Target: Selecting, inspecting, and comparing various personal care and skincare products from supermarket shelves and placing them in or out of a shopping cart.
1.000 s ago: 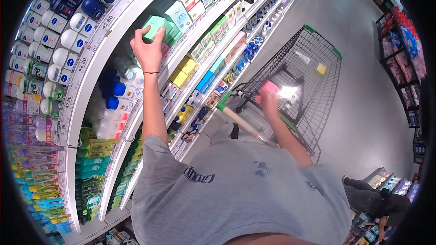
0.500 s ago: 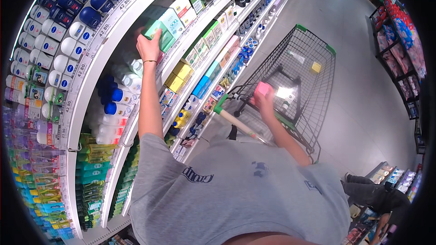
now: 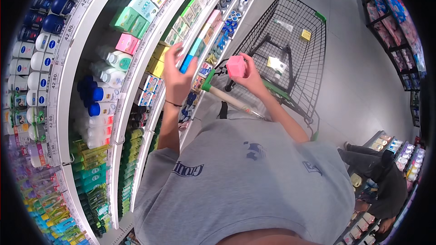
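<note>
Two bare hands. The right hand (image 3: 252,81) has its fingers closed around one pink box (image 3: 236,66), held up beside the shopping cart (image 3: 320,17). The left hand (image 3: 178,79) is raised in front of the shelves, fingers loosely spread, with nothing that I can see in them.

Three items lie well apart in the cart: one yellow box (image 3: 306,35), one pale tube (image 3: 285,25) and one white package (image 3: 276,65). On the shelf (image 3: 136,61) to the left sit one more pink box (image 3: 127,43), two white bottles (image 3: 119,60) just below it, and two blue-capped bottles (image 3: 105,94) at the front.

Hard to make out: glare washes over the white package; darker caps recede into shadow, too dim to count; the right palm is partly hidden. At lower right, one other person (image 3: 386,177) is only partly visible.
</note>
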`<state>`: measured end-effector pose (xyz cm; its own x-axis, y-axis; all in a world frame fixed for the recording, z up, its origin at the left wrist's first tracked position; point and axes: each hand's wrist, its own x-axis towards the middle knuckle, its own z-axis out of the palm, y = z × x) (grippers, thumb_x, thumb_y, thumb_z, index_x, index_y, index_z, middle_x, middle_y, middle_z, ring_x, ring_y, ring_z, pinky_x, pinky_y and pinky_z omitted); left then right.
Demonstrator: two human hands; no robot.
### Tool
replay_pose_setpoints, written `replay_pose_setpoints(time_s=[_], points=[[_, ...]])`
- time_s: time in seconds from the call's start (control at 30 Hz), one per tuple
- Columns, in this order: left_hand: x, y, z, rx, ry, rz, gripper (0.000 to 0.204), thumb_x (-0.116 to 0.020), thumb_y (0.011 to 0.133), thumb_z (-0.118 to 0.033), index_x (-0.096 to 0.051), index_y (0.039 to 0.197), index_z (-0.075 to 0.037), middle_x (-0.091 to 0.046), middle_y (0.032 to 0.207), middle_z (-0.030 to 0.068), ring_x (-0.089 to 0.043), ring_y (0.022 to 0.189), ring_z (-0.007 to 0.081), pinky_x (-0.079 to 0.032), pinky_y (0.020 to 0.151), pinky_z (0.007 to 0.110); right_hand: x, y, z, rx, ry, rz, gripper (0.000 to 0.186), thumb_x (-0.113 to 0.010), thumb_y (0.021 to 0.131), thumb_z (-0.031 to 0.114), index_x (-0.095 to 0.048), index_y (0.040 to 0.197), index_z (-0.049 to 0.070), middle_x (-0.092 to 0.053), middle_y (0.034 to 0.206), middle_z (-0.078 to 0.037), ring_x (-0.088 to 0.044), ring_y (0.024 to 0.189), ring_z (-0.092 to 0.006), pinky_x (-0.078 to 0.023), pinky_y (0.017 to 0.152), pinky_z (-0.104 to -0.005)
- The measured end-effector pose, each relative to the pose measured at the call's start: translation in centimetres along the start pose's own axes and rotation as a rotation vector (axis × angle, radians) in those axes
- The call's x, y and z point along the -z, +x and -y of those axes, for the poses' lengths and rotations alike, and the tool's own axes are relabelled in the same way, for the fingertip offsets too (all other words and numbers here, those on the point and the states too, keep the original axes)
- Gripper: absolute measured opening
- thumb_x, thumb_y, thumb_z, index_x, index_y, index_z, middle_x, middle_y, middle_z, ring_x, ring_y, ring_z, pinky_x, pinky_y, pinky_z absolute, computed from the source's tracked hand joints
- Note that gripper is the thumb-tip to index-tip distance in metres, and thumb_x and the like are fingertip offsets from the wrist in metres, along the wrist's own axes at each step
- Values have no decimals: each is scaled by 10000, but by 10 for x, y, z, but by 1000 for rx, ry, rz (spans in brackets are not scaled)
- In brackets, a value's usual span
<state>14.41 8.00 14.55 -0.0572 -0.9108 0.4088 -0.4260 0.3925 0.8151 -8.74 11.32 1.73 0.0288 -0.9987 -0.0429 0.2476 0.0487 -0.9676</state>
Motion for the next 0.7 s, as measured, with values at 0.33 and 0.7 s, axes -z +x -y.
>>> replay_pose_setpoints(time_s=[0.33, 0.7], points=[[-55, -46, 31, 384, -532, 413, 638, -718, 800, -111, -416, 1358, -42, -531, 1263, 158, -549, 1152, 282, -439, 990, 391, -31, -15, 66, 141, -442, 171, 828, -795, 724, 160, -388, 1441, 78, -591, 1086, -74, -573, 889, -155, -482, 808, -300], [-51, -45, 32, 585, -1271, 435, 445, -481, 948, -357, -452, 1274, -56, -536, 1289, 161, -558, 1177, 242, -449, 994, 387, -29, -17, 73, 272, -443, 211, 709, -796, 742, 106, -486, 1379, 86, -594, 1193, -70, -577, 1054, -172, -473, 913, -301]])
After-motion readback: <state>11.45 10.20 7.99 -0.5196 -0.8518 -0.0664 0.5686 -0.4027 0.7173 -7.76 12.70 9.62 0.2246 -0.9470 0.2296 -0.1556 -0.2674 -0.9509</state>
